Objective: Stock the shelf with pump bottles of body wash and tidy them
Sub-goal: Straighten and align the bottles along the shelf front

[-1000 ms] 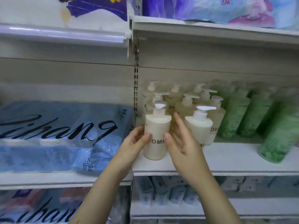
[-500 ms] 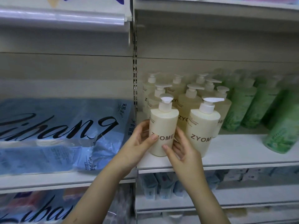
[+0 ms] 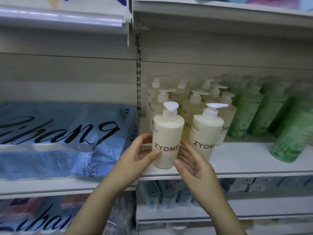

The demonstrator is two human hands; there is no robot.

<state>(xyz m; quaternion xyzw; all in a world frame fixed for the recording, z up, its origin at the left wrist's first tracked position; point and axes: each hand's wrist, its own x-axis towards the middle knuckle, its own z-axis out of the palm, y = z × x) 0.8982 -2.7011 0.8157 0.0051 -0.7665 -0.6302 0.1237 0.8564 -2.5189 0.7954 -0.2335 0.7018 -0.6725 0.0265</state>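
I get a single wide-angle view from the head, facing the store shelf point(image 3: 254, 160) nearly square-on and tilted slightly down, at arm's reach. The front ZYOME pump bottle point(image 3: 167, 138) sits mid-frame, and the shelf above point(image 3: 220, 14) crosses the top edge.

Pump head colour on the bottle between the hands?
White pump head on a cream bottle; head view.

A large blue plastic-wrapped pack point(image 3: 59, 138) printed with black script is laid in the left bay, and a similar pack point(image 3: 33, 216) is stowed below it. The bays are divided by a slotted upright point(image 3: 138, 92). Green bottles point(image 3: 250, 112) are ranged at the right. Small blue-grey packets point(image 3: 169, 195) are stood on the lower right shelf point(image 3: 254, 211).
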